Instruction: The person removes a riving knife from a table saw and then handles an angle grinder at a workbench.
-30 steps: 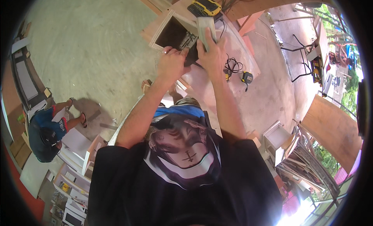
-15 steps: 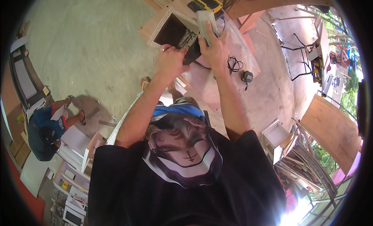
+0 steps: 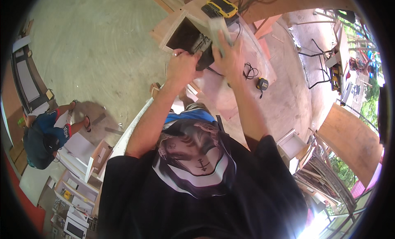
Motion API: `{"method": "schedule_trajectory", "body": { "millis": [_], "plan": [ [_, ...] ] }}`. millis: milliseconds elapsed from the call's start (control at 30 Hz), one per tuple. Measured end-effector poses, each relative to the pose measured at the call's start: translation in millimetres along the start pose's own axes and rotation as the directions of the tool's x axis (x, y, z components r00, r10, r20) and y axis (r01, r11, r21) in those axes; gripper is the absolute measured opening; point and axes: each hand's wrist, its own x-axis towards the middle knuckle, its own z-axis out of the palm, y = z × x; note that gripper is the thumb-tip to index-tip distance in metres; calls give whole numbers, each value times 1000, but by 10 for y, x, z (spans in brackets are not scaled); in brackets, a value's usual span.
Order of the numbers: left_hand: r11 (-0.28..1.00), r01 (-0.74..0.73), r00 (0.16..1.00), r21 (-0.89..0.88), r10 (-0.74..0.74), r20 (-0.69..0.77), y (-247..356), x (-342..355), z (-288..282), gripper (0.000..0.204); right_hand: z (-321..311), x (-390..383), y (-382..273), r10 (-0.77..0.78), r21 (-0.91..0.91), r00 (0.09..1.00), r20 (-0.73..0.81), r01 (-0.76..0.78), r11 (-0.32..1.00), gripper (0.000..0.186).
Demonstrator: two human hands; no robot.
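An open plywood box (image 3: 169,32) with a dark inside and several thin metal pieces in it stands on the workbench. My left hand (image 3: 183,67) is at its near edge, fingers closed on a black thing (image 3: 205,60) that they partly cover. A dark cord seems to run from that thing; its kind I cannot make out. To the right, my right hand (image 3: 230,60) grips a pale wooden block (image 3: 218,28), its fingers stretched along the wood. Block and fingertips are smeared by motion.
A yellow-and-black device (image 3: 224,7) lies beyond the box. Near the bench's right side are a coiled black cord (image 3: 250,71) and a tape measure (image 3: 262,83). A co-worker (image 3: 41,136) bends at the left. Stacked wood strips (image 3: 321,169) stand at the lower right.
The wooden block in my right hand has shifted slightly and blurred. My left hand stays at the box edge, a little to the right in the picture. The whole view has moved slightly.
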Motion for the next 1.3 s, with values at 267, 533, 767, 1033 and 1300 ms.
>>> {"method": "schedule_trajectory", "body": {
  "millis": [267, 533, 767, 1033, 1300],
  "plan": [
    [998, -6, 998, -57, 3, -60, -77, -16, 112, 61, 16, -247, 50, -81, -43, 997, -8, 80, 996, 64],
    [998, 4, 999, -62, -7, -51, -47, 0, 62, 58, -51, -712, 34, -47, -16, 998, 30, 47, 999, 64],
    [999, -6, 999, -42, 4, -50, -50, -4, 110, 56, 29, -20, 33, -40, -48, 998, -47, 38, 998, 60],
    [999, 22, 999, -45, -24, -35, -30, -18, 121, 59, -206, -999, -33, -14, 18, 996, 90, 13, 1000, 62],
    [992, -84, 993, -91, 75, -90, -71, -44, 54, 69, -279, -1294, 226, 438, 226, 878, -192, -395, 891, 69]
  ]
}}
